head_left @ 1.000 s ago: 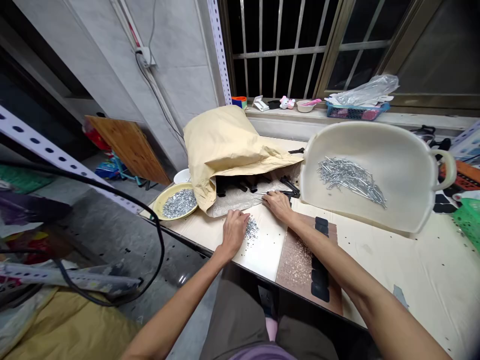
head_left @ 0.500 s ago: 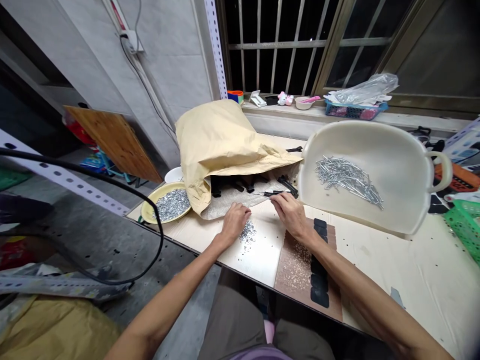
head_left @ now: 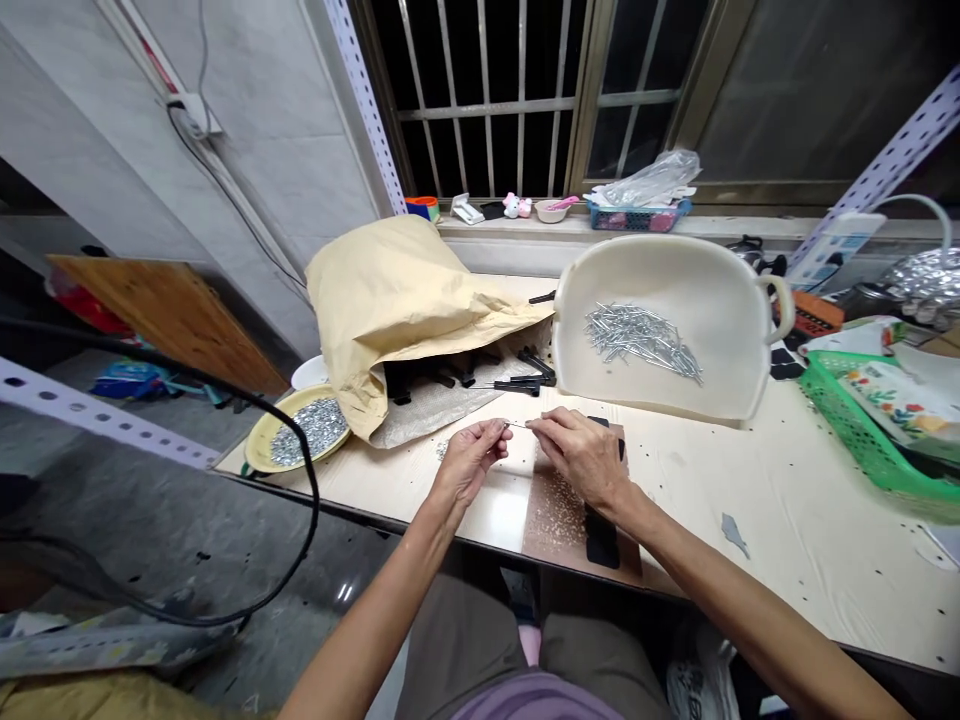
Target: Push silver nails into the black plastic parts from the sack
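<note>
Now our right hand (head_left: 589, 457) pinches a thin silvery metal rod (head_left: 518, 425), our left hand (head_left: 472, 462) closed at its other end; we look midway through this one. Loose silvery metal rods (head_left: 641, 340) fill part of the off-white plastic tub (head_left: 724, 300), finished or not, we can't tell.

We seem to be in a small, makeshift workshop: our worktable (head_left: 675, 450) carries a dish (head_left: 259, 441) of small metal pieces (head_left: 306, 432), a big tub (head_left: 724, 310) of metal pins (head_left: 641, 342) and a bulky yellow sack (head_left: 397, 290). Perforated metal uprights (head_left: 364, 100) stand at either side, and we see a grey, littered floor (head_left: 330, 575) below. Figurines (head_left: 517, 206) on the sill (head_left: 510, 227) of our barred window (head_left: 589, 100) make us think of a home as well.
</note>
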Tool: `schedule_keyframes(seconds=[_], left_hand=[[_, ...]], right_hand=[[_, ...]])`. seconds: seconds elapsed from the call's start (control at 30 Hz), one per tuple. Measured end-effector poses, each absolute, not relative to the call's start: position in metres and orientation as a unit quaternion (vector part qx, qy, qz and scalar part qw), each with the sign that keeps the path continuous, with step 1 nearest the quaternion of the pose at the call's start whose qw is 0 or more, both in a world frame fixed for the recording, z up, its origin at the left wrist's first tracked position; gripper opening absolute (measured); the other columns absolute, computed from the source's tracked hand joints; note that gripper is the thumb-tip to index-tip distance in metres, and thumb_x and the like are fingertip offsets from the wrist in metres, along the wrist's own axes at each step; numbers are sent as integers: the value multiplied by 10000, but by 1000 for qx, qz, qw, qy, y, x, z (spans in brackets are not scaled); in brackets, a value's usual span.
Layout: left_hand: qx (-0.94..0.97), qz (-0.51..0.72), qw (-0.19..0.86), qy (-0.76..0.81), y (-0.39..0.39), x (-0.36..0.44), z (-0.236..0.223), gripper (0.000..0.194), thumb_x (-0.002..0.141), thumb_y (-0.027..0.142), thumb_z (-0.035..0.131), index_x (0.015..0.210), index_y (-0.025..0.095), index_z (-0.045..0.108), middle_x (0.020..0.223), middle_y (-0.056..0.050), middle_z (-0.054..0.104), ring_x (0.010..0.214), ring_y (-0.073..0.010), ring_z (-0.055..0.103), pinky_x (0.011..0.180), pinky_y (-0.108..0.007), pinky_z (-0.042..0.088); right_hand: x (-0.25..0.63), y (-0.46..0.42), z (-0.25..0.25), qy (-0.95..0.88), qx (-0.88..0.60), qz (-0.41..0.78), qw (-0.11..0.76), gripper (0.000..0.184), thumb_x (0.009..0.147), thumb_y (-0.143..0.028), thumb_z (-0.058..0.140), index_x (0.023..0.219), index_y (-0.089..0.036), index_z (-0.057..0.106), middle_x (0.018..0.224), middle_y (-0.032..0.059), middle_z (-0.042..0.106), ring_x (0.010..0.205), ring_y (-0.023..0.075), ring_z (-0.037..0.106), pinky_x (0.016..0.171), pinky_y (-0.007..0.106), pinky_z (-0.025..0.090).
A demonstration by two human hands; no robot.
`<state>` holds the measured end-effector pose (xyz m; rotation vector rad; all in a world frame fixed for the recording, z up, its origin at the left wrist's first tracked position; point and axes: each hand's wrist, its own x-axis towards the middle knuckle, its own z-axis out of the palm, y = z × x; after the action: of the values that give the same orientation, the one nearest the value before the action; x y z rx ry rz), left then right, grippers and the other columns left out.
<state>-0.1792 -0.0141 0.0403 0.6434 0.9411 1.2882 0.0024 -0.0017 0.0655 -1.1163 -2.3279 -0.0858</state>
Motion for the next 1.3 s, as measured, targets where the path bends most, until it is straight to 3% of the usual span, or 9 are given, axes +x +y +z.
schedule_keyframes(seconds=[0.33,0.57,0.9,1.3], left_hand=[[345,553,601,462,-20,-158,54,321,624,351,766,800,98,678,693,-38,644,551,-69,514,562,-208,441],[414,539,554,481,-22,-151,54,311,652,373,738,805,106,691,712,-48,661,579,-92,535,589,-231,459],[493,487,535,482,-21,-145,50,267,708,368,693,803,118,701,738,-57,665,614,-109,542,610,-233,454],[545,443,507,500,-18,-131,57,259,694,385,695,727,129,703,698,-50,664,626,-131,557,619,-245,455]], right_hand=[[20,-17,68,-852,-420,-113,293,198,932,-239,432,990,-235,621,943,12,661,807,135,551,685,276,304],[25,-23,65,-833,-437,-157,300,197,928,-248,432,838,-205,603,784,14,635,720,135,515,647,293,271],[37,-26,57,-828,-450,-163,292,295,947,-308,398,763,-179,590,706,29,599,684,140,496,622,299,251],[53,-30,52,-819,-491,-97,282,282,944,-345,399,808,-203,601,791,17,597,660,116,517,582,267,269]])
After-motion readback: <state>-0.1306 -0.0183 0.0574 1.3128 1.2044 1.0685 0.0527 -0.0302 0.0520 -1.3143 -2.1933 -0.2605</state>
